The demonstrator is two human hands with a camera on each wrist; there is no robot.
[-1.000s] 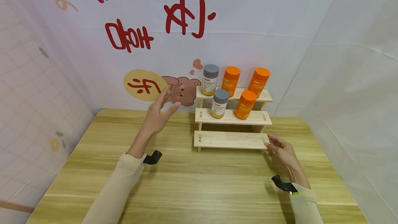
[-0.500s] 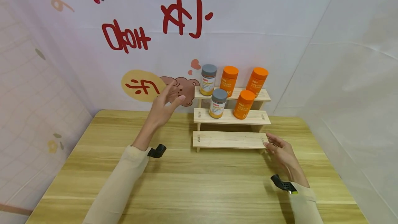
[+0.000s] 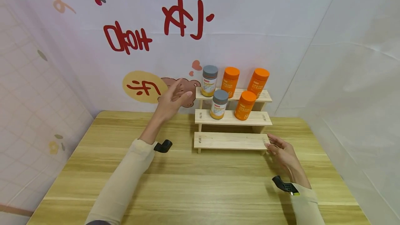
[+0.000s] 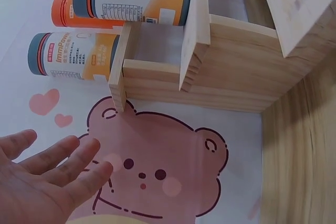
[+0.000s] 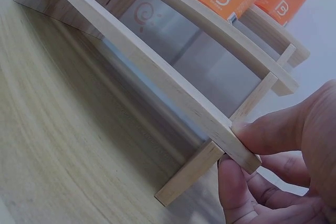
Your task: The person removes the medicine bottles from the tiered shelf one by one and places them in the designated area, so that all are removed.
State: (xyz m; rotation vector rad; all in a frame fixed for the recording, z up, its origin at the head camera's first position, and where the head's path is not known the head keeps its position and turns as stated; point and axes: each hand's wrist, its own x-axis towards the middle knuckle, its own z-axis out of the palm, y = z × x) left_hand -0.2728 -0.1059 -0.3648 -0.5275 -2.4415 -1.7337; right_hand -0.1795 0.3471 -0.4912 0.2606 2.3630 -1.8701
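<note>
A three-step wooden rack (image 3: 231, 141) stands on the table against the back wall. My right hand (image 3: 283, 153) pinches the right end of its lowest board, thumb (image 5: 273, 129) on top and fingers beneath. My left hand (image 3: 170, 105) hovers left of the rack with fingers spread, holding nothing. Nearest to it on the top step is a grey-capped bottle (image 3: 209, 81); another grey-capped bottle (image 3: 219, 104) stands on the middle step. Beside them are an orange bottle (image 3: 230, 82) and a second orange bottle (image 3: 258, 82) on top, and a third orange bottle (image 3: 245, 105) on the middle step.
The wood-grain table (image 3: 200, 190) extends in front and to both sides of the rack. A white printed cloth wall (image 3: 250, 23) rises right behind it, with a bear picture (image 4: 157, 166) left of the rack. Another cloth wall (image 3: 353, 79) borders the right side.
My left hand has moved right and slightly up, closer to the top step's grey-capped bottle. The right hand keeps its grip on the rack, and the bottles stay in place.
</note>
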